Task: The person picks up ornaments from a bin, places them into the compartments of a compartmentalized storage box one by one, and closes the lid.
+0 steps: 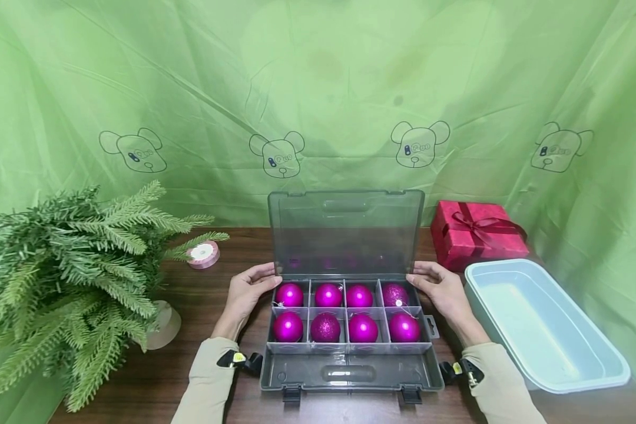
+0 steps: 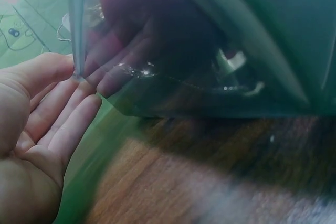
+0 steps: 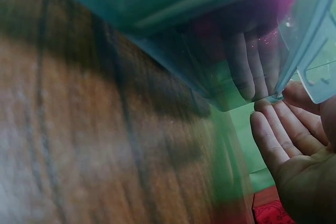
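A see-through grey plastic organizer case [image 1: 297,374] lies on the table in the head view, its lid [image 1: 344,232] raised at the back. Several magenta Christmas baubles [image 1: 363,328] fill its divided compartments, one to each; some are smooth, others, like the front glittery bauble [image 1: 325,327], sparkle. My left hand [image 1: 246,294] pinches the back left corner of the case between thumb and fingers. At the back right corner my right hand [image 1: 445,294] grips likewise. Both wrist views show thumb and fingers meeting at the case's edge, with its underside [image 2: 184,90] tilted up close to the camera.
To the left stands an artificial fir tree [image 1: 100,259] on a pale base [image 1: 164,325], a pink ribbon roll [image 1: 204,254] beside it. On the right are a red gift box [image 1: 456,250] with a bow and a light blue tub [image 1: 535,318]. Green cloth [image 1: 339,76] hangs behind.
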The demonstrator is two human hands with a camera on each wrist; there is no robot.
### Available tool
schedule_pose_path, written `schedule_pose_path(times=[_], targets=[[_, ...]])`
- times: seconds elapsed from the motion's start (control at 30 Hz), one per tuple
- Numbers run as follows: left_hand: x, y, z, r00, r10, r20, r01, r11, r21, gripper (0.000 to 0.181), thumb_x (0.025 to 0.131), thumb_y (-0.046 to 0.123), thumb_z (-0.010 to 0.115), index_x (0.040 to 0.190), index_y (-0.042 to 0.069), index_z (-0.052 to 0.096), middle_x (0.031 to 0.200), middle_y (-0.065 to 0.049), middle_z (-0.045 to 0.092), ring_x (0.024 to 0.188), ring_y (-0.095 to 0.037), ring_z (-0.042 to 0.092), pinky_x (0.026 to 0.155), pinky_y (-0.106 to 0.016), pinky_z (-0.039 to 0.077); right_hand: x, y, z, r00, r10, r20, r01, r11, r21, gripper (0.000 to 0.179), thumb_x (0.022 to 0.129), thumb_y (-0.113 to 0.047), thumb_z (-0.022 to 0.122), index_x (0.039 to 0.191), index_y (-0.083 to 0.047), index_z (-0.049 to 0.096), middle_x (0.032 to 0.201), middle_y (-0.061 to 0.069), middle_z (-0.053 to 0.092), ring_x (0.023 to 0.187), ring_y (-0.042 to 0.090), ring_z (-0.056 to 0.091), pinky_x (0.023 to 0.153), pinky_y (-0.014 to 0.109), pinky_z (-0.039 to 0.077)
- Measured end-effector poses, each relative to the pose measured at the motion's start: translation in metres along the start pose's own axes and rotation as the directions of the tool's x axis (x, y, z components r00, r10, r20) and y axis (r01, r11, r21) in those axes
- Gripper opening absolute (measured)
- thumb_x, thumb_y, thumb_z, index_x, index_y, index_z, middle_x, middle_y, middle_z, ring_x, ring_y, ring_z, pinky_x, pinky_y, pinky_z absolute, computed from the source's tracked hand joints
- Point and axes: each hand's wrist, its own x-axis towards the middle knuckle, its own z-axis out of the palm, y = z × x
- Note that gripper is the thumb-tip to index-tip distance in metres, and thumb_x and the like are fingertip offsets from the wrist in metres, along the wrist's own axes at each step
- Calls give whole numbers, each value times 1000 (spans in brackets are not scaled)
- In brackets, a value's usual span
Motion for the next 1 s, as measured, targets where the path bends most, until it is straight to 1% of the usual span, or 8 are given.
schedule_pose_path(times=[0.17, 0.37, 0.53, 0.67, 0.87, 1.0], targets=[[0, 0, 0, 1000, 15, -9, -15, 1000, -3, 42, 86, -13, 81, 125, -15, 68, 107, -14, 78, 93, -15, 77, 87, -28, 61, -1, -1, 0, 1000, -16, -21, 16, 1000, 11, 47, 96, -21, 83, 135, 0, 68, 123, 20, 73, 95, -1, 67, 81, 14, 53], [1, -1, 0, 1000, 14, -15, -14, 1000, 1, 39, 85, -13, 82, 123, -14, 69, 103, -11, 79, 90, -15, 77, 85, -27, 61, -2, -1, 2, 999, -17, -33, 17, 1000, -1, 46, 95, -22, 85, 131, 1, 69, 120, 19, 74, 94, 0, 67, 80, 14, 53], [1, -1, 1, 1000, 23, -10, -23, 1000, -7, 36, 84, -13, 82, 117, -14, 70, 99, -8, 79, 89, -16, 77, 84, -28, 61, -4, -3, 2, 998, -23, -63, 23, 1000, 5, 36, 94, -18, 85, 121, 0, 72, 111, 15, 76, 90, 2, 69, 78, 15, 54], [1, 0, 2, 999, 32, 5, -32, 999, -23, 33, 84, -13, 83, 114, -15, 70, 100, -9, 80, 90, -17, 77, 84, -29, 62, -5, -4, 0, 997, -25, -78, 26, 1000, 7, 29, 95, -19, 84, 115, 0, 75, 105, 12, 78, 86, 7, 69, 76, 19, 54], [0, 3, 1, 999, 42, 1, -42, 999, 0, 28, 83, -11, 84, 108, -15, 72, 97, -9, 80, 87, -14, 76, 82, -26, 61, -7, -7, -4, 996, -16, -83, 10, 997, -72, 30, 95, -32, 83, 110, -7, 79, 98, 5, 79, 85, 15, 64, 75, 25, 50], [0, 6, -1, 1000, 27, -15, -26, 998, 60, 28, 83, -4, 88, 107, -11, 75, 94, -7, 80, 87, -13, 74, 80, -24, 60, -9, -9, -8, 996, -30, -82, 19, 991, -133, 31, 95, -38, 83, 109, -11, 81, 95, 2, 78, 87, 17, 61, 74, 27, 48]])
